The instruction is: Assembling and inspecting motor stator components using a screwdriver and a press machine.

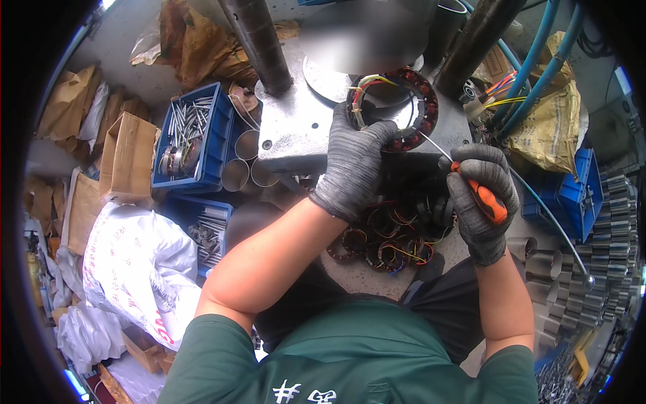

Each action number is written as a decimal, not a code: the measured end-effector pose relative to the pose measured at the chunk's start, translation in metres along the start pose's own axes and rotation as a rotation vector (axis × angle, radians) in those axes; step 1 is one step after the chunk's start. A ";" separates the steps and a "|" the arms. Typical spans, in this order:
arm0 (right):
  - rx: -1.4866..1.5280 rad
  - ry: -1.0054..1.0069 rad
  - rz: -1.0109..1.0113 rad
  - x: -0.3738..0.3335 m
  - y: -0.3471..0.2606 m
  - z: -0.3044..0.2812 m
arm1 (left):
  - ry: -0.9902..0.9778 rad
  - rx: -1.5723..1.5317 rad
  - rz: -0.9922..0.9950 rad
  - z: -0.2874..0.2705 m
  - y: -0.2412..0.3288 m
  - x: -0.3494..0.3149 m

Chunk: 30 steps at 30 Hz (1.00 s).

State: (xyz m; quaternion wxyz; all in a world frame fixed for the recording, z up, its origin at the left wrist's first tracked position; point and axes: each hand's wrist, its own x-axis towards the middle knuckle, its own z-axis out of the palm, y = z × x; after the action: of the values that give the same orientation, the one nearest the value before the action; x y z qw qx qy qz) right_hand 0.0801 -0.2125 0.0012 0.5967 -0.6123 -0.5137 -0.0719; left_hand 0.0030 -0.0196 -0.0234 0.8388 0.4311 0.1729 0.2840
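At far left, brown cardboard boxes stand above a white printed sack. Beside them sits a blue crate of metal pins. The grey-gloved left hand is clamped on the near rim of a wound stator ring, which lies on the grey metal worktop. More wound rings are piled below it. The right hand is closed around an orange-handled screwdriver, its tip at the ring. A yellow printed bag lies at right.
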 end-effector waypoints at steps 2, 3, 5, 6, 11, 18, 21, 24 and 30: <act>-0.004 0.005 -0.002 0.000 0.000 0.000 | -0.013 0.023 0.031 0.001 0.002 -0.001; -0.016 0.012 -0.005 -0.001 0.000 0.000 | -0.003 0.070 0.029 0.001 0.003 -0.002; -0.028 0.021 -0.009 0.000 0.000 -0.001 | 0.007 0.119 0.028 0.003 0.004 -0.004; -0.051 0.011 -0.019 0.000 0.001 -0.002 | 0.026 0.144 0.063 0.004 0.004 -0.006; -0.121 -0.016 -0.012 0.004 -0.003 -0.001 | 0.016 0.262 0.230 0.002 -0.001 -0.006; -0.165 -0.077 -0.017 0.009 -0.004 0.002 | -0.002 0.412 0.311 -0.005 -0.006 -0.003; -0.212 -0.118 -0.017 0.013 -0.006 -0.001 | -0.035 0.484 0.310 -0.001 -0.009 -0.005; -0.200 -0.195 0.043 0.017 -0.002 -0.011 | -0.115 0.583 0.349 0.001 -0.013 -0.008; -0.116 -0.227 0.231 0.014 0.004 -0.029 | -0.277 0.803 0.294 0.000 -0.020 -0.009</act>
State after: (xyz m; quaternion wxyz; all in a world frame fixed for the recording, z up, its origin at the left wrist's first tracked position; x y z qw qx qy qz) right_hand 0.1041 -0.2272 0.0164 0.5027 -0.7049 -0.4990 0.0375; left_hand 0.0019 -0.0344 -0.0392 0.5712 0.7763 0.0923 0.2500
